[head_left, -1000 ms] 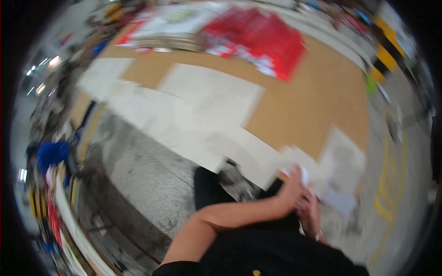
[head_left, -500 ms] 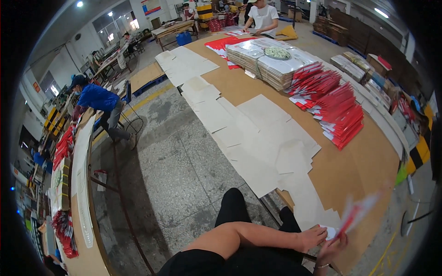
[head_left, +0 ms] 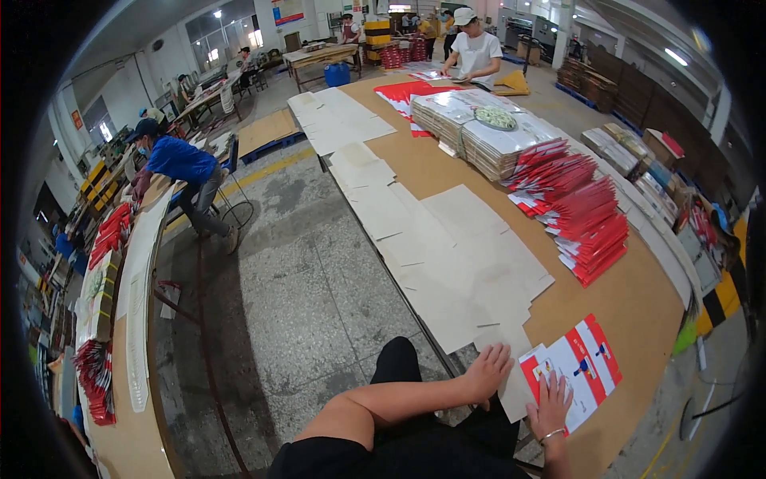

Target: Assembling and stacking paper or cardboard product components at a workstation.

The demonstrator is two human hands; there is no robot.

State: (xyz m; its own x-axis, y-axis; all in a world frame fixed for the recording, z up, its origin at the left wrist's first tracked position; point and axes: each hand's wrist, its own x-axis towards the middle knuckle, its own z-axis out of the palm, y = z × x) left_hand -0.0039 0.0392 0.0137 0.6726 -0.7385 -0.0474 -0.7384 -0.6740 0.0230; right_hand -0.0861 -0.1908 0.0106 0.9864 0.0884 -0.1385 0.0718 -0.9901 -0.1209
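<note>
My right hand (head_left: 550, 405) lies with its fingers spread on a flat red-and-white printed carton (head_left: 592, 369) at the near right of the table. Just to its left, my left hand (head_left: 488, 374) rests with fingers stretched out over a plain off-white cardboard sheet (head_left: 519, 399) at the table edge. Its fingertips come near the carton's left corner, and neither hand grips anything. More pale cardboard sheets (head_left: 447, 263) overlap along the table's left side. Farther off, a fanned row of red-and-white folded cartons (head_left: 586, 219) leans toward me.
Behind the fanned cartons sits a strapped stack of flat printed cartons (head_left: 455, 132). A person in white (head_left: 479, 60) stands at the table's far end. To the left, a person in blue (head_left: 179, 164) bends over another long table (head_left: 144, 335). A blue bin (head_left: 337, 75) is farther back.
The carton, lifted and blurred in my right hand before, now lies flat on the table under that hand. My left hand has shifted left onto the pale sheet, its fingers extended.
</note>
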